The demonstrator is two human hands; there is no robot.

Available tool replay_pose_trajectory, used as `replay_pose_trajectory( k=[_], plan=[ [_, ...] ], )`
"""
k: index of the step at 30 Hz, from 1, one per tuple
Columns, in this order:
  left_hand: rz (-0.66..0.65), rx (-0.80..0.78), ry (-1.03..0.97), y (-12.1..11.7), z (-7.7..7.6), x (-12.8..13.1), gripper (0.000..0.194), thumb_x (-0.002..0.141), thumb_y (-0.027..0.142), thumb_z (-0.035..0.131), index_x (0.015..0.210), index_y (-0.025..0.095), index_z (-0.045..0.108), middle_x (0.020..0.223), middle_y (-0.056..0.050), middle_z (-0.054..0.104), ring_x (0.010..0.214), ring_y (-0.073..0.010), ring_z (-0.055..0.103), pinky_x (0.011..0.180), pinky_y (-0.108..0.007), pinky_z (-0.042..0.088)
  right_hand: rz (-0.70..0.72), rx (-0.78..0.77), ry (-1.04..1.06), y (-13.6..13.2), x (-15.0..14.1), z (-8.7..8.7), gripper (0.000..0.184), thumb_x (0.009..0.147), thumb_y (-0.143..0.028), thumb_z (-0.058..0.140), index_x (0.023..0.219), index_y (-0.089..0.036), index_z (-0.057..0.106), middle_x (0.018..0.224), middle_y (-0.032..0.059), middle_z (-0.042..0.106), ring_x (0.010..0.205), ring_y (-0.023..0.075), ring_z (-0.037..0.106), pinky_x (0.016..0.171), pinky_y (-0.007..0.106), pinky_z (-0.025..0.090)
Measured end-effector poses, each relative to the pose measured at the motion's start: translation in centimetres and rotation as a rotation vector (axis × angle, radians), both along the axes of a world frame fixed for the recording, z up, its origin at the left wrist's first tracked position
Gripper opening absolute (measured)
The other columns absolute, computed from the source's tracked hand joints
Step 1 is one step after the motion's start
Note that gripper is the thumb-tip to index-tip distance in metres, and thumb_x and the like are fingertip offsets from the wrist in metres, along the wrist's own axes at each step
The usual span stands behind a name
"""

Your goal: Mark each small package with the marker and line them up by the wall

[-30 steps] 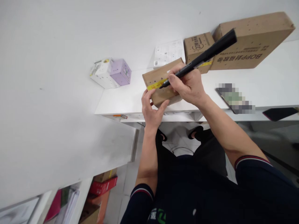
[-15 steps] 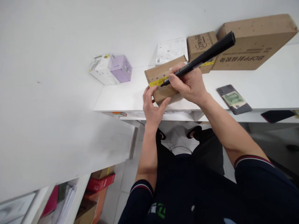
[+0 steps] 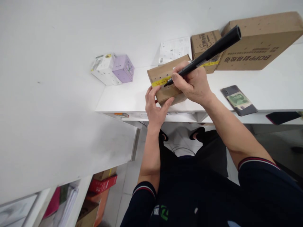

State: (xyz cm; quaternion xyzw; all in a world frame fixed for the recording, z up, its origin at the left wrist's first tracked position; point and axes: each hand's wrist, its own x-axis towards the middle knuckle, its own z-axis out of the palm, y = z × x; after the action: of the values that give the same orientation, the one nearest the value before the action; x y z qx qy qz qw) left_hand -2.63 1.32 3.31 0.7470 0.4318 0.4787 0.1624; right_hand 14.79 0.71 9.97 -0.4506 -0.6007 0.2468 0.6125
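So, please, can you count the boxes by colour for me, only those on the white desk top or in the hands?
Brown: 3 (held box, middle box, large box)
White: 2 (box with barcode, box beside the purple one)
Purple: 1 (small purple box)
Total: 6

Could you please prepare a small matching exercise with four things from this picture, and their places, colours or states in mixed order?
1. marker
2. phone
3. left hand
4. tape under the writing hand's marker tip side

A. yellow
B. holding the cardboard box
C. in the right hand
D. under a banknote

Pairs: 1-C, 2-D, 3-B, 4-A
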Motion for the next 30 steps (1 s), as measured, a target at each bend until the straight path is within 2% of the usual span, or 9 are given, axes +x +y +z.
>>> replay_pose_trajectory(
  k=[3, 10, 16, 19, 23, 25, 27, 30],
  plan=[
    [-0.008, -0.007, -0.012, 0.0, 0.1, 0.0, 0.065, 0.086, 0.061, 0.065, 0.142, 0.035, 0.044, 0.149, -0.007, 0.047, 0.139, -0.0282, 0.045, 0.093, -0.040, 0.058, -0.007, 0.067, -0.078, 0.1, -0.1, 0.1, 0.025, 0.088, -0.048, 0.069, 0.081, -0.024, 0.066, 0.068, -0.0031, 0.059, 0.071, 0.0133, 0.062, 0.081, 0.031, 0.057],
    [0.006, -0.018, -0.015, -0.1, 0.3, 0.1, 0.064, 0.085, 0.060, 0.066, 0.139, 0.034, 0.046, 0.147, -0.008, 0.049, 0.136, -0.0283, 0.048, 0.091, -0.040, 0.059, 0.018, 0.080, -0.111, 0.1, 0.1, 0.2, 0.030, 0.086, -0.052, 0.069, 0.079, -0.024, 0.067, 0.070, -0.0033, 0.062, 0.072, 0.0131, 0.064, 0.078, 0.030, 0.058],
    [-0.005, -0.013, -0.043, -0.1, 0.0, 0.1, 0.066, 0.084, 0.061, 0.066, 0.140, 0.034, 0.045, 0.149, -0.008, 0.047, 0.135, -0.0279, 0.050, 0.091, -0.040, 0.059, -0.003, 0.029, 0.135, -0.2, -0.4, -0.3, 0.035, 0.086, -0.059, 0.066, 0.085, -0.024, 0.063, 0.071, -0.0032, 0.062, 0.077, 0.0137, 0.068, 0.066, 0.024, 0.057],
    [-0.010, -0.009, -0.052, 0.1, 0.0, 0.1, 0.065, 0.084, 0.063, 0.066, 0.139, 0.035, 0.045, 0.148, -0.007, 0.047, 0.134, -0.0272, 0.051, 0.089, -0.038, 0.059, -0.098, 0.093, 0.289, -0.6, -0.5, -0.1, 0.039, 0.089, -0.066, 0.057, 0.090, -0.027, 0.059, 0.071, -0.0036, 0.062, 0.070, 0.0119, 0.067, 0.055, 0.020, 0.052],
    [-0.023, -0.015, -0.047, 0.5, 0.2, 0.0, 0.064, 0.085, 0.063, 0.064, 0.140, 0.036, 0.044, 0.148, -0.007, 0.048, 0.132, -0.0272, 0.052, 0.087, -0.037, 0.059, -0.370, 0.219, 0.499, -1.3, 2.3, -1.0, 0.044, 0.094, -0.066, 0.043, 0.077, -0.026, 0.049, 0.066, -0.0036, 0.054, 0.048, 0.0080, 0.052, 0.040, 0.020, 0.038],
    [-0.035, -0.016, -0.049, 0.8, 0.3, 0.0, 0.064, 0.085, 0.063, 0.063, 0.140, 0.036, 0.044, 0.147, -0.007, 0.049, 0.129, -0.0267, 0.055, 0.086, -0.036, 0.059, -0.477, 0.090, 0.474, -1.7, 4.8, -2.4, 0.043, 0.097, -0.060, 0.036, 0.072, -0.026, 0.043, 0.059, -0.0043, 0.049, 0.043, 0.0083, 0.046, 0.039, 0.021, 0.034],
    [-0.044, -0.012, -0.054, 1.1, 0.3, 0.1, 0.064, 0.086, 0.063, 0.062, 0.140, 0.035, 0.043, 0.147, -0.008, 0.050, 0.126, -0.0258, 0.057, 0.085, -0.035, 0.060, -0.510, -0.183, 0.349, -2.0, 7.1, -4.4, 0.035, 0.095, -0.049, 0.045, 0.069, -0.026, 0.041, 0.049, -0.0062, 0.044, 0.038, 0.0090, 0.040, 0.039, 0.022, 0.031],
    [-0.051, 0.002, -0.059, 1.4, 0.2, 0.2, 0.064, 0.087, 0.064, 0.061, 0.141, 0.035, 0.042, 0.146, -0.008, 0.050, 0.125, -0.0251, 0.057, 0.086, -0.036, 0.059, -0.430, -0.672, -0.084, -2.1, 9.1, -7.4, 0.025, 0.086, -0.036, 0.061, 0.069, -0.022, 0.051, 0.045, -0.0040, 0.050, 0.042, 0.0122, 0.048, 0.046, 0.025, 0.039]
  ],
)
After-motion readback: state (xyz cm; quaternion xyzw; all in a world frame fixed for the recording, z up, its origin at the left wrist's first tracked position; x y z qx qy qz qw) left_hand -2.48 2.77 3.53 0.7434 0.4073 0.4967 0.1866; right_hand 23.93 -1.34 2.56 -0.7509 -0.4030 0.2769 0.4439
